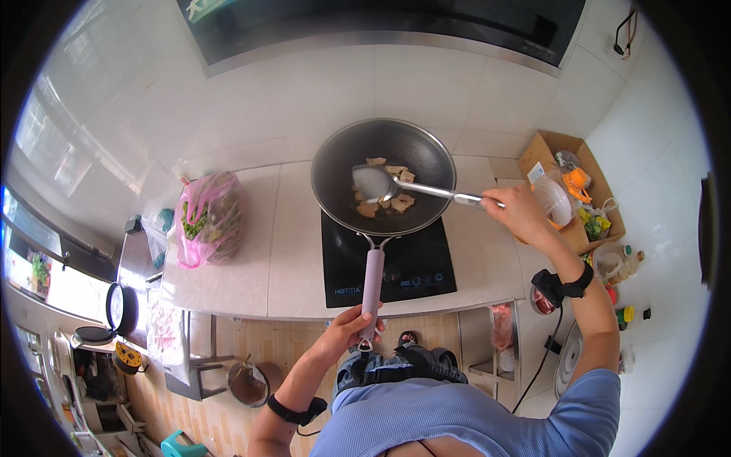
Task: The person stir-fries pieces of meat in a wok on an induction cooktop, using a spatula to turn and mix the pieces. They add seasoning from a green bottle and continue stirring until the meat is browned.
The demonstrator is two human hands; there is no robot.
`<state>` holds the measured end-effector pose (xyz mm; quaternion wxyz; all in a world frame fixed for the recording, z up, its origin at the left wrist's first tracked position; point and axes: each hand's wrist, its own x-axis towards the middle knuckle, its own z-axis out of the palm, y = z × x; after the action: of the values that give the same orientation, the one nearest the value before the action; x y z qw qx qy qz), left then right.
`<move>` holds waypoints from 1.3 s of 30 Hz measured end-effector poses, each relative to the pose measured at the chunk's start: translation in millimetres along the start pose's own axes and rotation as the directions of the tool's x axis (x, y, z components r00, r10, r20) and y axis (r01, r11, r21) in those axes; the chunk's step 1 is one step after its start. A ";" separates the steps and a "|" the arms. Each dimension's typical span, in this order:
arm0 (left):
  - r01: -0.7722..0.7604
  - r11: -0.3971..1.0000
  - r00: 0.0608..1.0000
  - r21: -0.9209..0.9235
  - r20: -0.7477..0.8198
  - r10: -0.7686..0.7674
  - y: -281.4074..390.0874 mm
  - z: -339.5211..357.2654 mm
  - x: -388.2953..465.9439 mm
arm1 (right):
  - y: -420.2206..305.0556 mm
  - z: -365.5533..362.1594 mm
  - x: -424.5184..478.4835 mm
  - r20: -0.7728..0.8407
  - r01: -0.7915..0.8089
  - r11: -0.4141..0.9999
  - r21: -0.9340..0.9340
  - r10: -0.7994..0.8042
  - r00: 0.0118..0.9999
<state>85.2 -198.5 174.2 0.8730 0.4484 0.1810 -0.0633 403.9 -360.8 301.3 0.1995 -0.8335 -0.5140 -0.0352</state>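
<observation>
A dark wok with a textured inside stands over a black induction cooktop. My left hand grips the end of its long mauve handle. In my right hand is the shaft of a metal wok spatula. The spatula's blade, blurred, rests low in the wok among several pale, lightly browned slices of what looks like meat. Some slices are partly hidden behind the blade.
A pink plastic bag of leafy greens sits on the counter to the left. At right stands a cardboard box with an orange-capped jug, near several bottles. A range hood hangs above. Below are a bucket and a teal stool.
</observation>
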 end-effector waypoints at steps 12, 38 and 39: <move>0.001 1.000 1.000 0.004 -0.006 -0.001 1.3 1.4 -0.5 | 4.3 -2.7 2.5 -0.051 0.019 0.995 -0.098 -0.024 0.998; 0.013 1.000 1.000 0.021 -0.012 -0.013 0.9 0.7 0.6 | 5.1 -32.7 -5.2 -0.020 -0.024 0.949 -0.316 0.019 1.000; 0.014 1.000 1.000 0.013 -0.022 -0.014 2.7 2.9 -0.5 | 6.1 -33.3 -4.9 -0.026 -0.040 0.959 -0.282 0.035 0.999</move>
<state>86.3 -199.3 178.0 0.8677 0.4533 0.1930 -0.0658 411.7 -379.6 328.8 0.0845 -0.8627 -0.4857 -0.1128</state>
